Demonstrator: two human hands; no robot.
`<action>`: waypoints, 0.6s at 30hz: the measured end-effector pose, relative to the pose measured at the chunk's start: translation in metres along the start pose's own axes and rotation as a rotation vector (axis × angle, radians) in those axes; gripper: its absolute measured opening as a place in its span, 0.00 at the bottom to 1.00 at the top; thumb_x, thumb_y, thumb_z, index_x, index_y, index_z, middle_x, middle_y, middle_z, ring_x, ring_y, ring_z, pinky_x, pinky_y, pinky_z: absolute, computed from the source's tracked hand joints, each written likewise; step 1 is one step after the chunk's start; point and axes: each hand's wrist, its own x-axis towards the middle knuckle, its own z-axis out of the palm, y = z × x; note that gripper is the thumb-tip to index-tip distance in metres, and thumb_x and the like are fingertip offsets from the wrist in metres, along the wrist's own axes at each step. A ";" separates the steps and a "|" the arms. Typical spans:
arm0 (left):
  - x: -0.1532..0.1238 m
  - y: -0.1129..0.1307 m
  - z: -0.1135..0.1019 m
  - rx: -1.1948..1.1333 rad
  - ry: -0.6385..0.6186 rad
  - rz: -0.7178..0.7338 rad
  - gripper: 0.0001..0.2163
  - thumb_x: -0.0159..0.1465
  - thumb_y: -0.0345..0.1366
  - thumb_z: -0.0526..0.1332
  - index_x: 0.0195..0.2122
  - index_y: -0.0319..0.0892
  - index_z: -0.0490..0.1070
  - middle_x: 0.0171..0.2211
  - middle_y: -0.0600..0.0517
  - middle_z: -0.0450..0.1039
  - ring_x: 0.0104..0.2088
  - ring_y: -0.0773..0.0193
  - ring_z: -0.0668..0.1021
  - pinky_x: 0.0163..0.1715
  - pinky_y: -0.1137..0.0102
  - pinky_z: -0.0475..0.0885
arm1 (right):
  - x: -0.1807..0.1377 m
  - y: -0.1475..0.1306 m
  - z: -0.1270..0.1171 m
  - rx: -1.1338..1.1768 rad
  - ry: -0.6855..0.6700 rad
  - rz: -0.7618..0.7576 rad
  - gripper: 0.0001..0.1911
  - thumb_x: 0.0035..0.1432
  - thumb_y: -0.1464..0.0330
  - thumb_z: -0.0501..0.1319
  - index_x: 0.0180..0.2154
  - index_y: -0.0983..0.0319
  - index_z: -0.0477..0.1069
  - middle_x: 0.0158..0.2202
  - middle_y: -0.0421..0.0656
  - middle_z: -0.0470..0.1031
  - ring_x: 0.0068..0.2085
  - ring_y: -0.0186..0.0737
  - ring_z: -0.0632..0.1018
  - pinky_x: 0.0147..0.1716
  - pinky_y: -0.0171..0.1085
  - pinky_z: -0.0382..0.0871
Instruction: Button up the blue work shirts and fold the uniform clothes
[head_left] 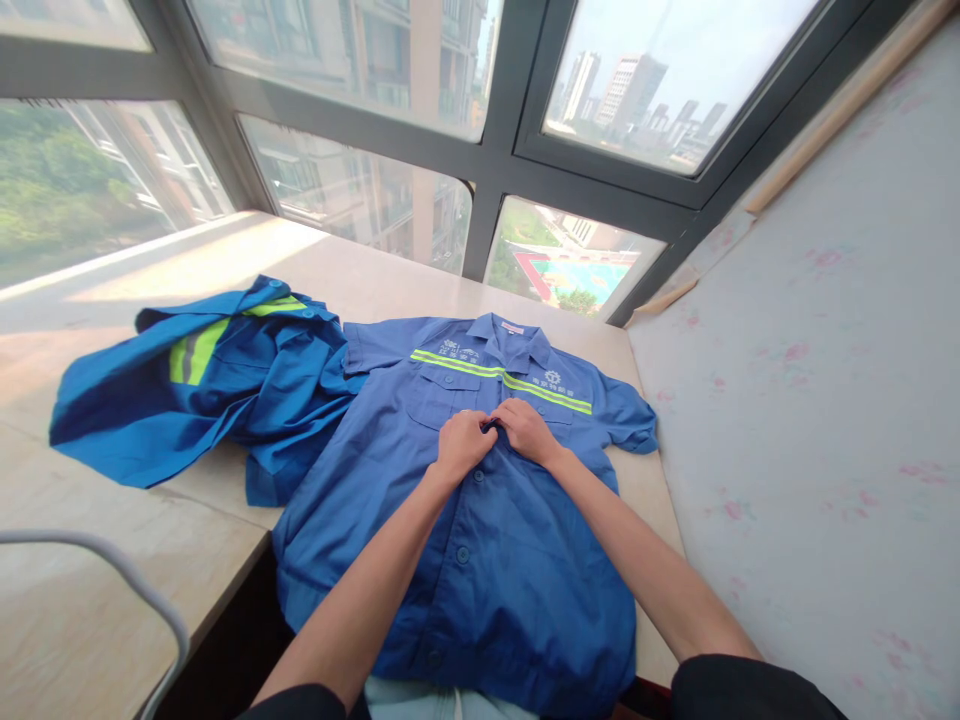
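Note:
A blue short-sleeved work shirt [540, 540] lies spread face up, its collar towards the window and its hem hanging over the near edge. Yellow-green stripes cross its chest, with white print above and below them. My left hand [463, 440] pinches the front placket at mid-chest. Right beside it, my right hand [525, 430] is closed on the same bunched bit of placket. Fingers hide whatever button sits there. Lower on the placket, a button [478, 477] and another button [463, 554] show, both in line down the front.
To the left lies a crumpled darker blue garment [202, 400] with yellow-green reflective bands, touching the shirt's sleeve. A grey-white cable [142, 590] curves over the lower left of the stone sill [97, 560]. Windows rise behind, and a floral-papered wall [810, 420] borders the right.

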 end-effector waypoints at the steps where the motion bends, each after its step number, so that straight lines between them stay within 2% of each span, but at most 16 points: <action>1: 0.000 0.000 0.001 -0.002 0.006 -0.006 0.12 0.61 0.37 0.58 0.41 0.47 0.81 0.41 0.48 0.81 0.44 0.56 0.79 0.41 0.70 0.69 | 0.000 0.000 0.000 0.000 0.000 0.001 0.12 0.66 0.74 0.51 0.40 0.61 0.73 0.37 0.48 0.73 0.39 0.45 0.70 0.39 0.42 0.63; 18: -0.001 -0.004 0.012 -0.038 0.071 -0.024 0.14 0.62 0.35 0.58 0.46 0.48 0.80 0.43 0.50 0.80 0.45 0.58 0.79 0.44 0.70 0.70 | 0.001 -0.001 0.000 -0.010 0.005 0.022 0.13 0.66 0.75 0.50 0.39 0.61 0.73 0.36 0.47 0.73 0.39 0.45 0.69 0.39 0.41 0.63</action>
